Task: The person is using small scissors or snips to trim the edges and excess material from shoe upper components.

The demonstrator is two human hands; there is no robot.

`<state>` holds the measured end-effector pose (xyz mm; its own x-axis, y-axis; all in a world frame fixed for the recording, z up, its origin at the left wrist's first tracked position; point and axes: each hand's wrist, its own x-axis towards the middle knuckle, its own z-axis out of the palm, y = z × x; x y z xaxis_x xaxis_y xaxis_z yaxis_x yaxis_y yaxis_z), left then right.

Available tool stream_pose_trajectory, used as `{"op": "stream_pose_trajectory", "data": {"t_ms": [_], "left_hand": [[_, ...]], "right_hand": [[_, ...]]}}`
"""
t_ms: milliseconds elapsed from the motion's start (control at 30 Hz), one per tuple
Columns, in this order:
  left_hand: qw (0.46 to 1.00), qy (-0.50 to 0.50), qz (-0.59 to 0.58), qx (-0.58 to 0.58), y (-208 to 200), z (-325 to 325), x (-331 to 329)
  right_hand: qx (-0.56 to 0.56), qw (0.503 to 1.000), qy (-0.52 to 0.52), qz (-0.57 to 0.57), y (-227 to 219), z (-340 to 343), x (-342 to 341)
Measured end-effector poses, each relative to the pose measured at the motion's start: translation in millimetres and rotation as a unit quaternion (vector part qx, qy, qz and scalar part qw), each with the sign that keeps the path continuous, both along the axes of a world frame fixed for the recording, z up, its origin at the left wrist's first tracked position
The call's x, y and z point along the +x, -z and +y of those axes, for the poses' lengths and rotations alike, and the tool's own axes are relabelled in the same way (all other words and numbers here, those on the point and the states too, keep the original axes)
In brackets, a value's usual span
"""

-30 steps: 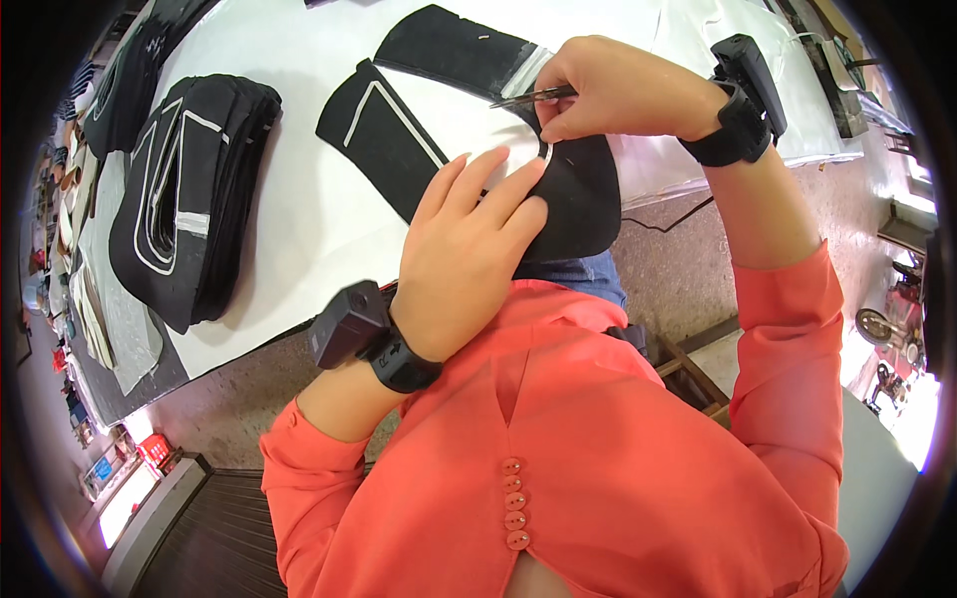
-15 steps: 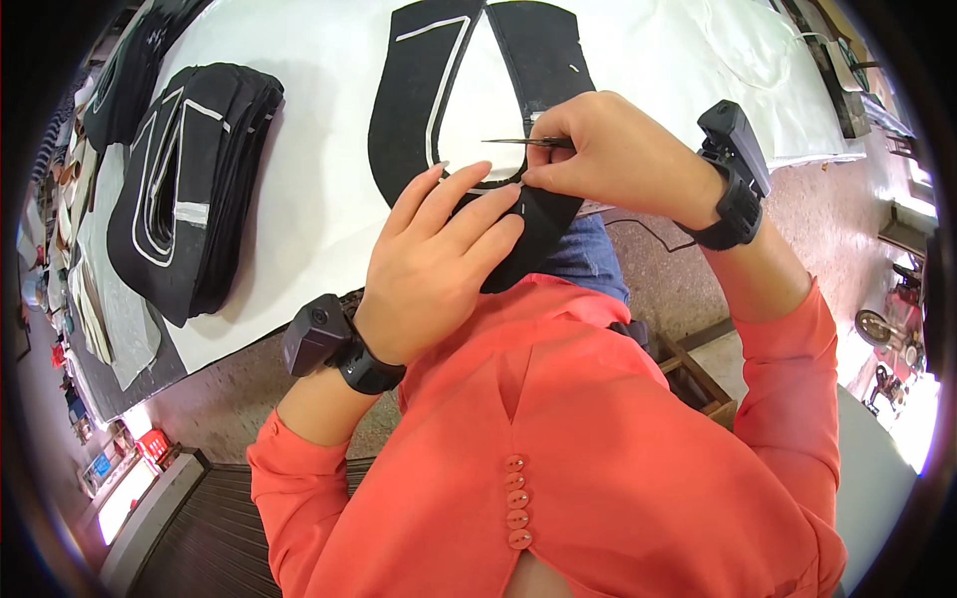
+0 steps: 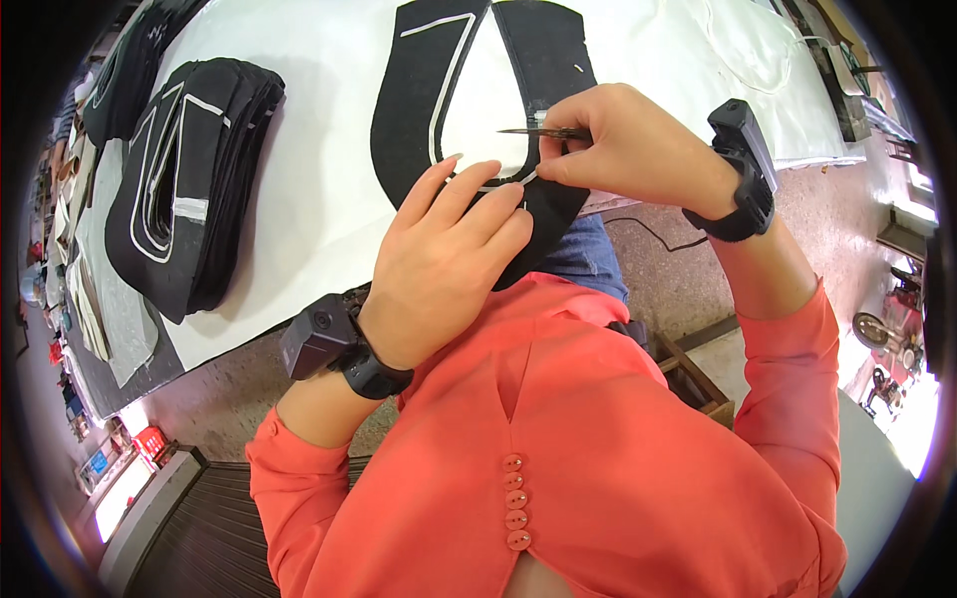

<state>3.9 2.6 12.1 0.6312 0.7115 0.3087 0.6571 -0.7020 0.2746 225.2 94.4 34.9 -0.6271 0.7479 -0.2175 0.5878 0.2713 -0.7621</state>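
Black U-shaped fabric piece (image 3: 409, 120) with white edge trim lies on the white table (image 3: 299, 199), its curved bottom hanging over the near edge under both hands. Left hand (image 3: 444, 264) rests flat on the curve, fingers spread, pressing it down. Right hand (image 3: 623, 149), just beside and above, is pinched shut on small thread snips (image 3: 543, 131), blades pointing left over the piece's inner edge. Stack of similar black pieces (image 3: 184, 179) sits well apart, left.
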Motion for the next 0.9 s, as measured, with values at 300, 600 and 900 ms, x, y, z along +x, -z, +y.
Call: {"op": "stream_pose_trajectory", "data": {"t_ms": [300, 600, 900], "left_hand": [[1.000, -0.016, -0.007, 0.004, 3.8, -2.3, 5.3], [0.999, -0.039, -0.013, 0.013, 7.0, -1.0, 14.9], [0.998, -0.036, -0.016, -0.039, 8.4, -1.3, 7.6]], "right_hand": [[-0.007, 0.998, -0.026, -0.055, 1.0, 10.4, -2.1], [0.040, 0.997, -0.059, -0.041, 3.6, 27.8, -3.2], [0.057, 0.994, -0.071, -0.068, 0.2, 33.2, -4.3]]}}
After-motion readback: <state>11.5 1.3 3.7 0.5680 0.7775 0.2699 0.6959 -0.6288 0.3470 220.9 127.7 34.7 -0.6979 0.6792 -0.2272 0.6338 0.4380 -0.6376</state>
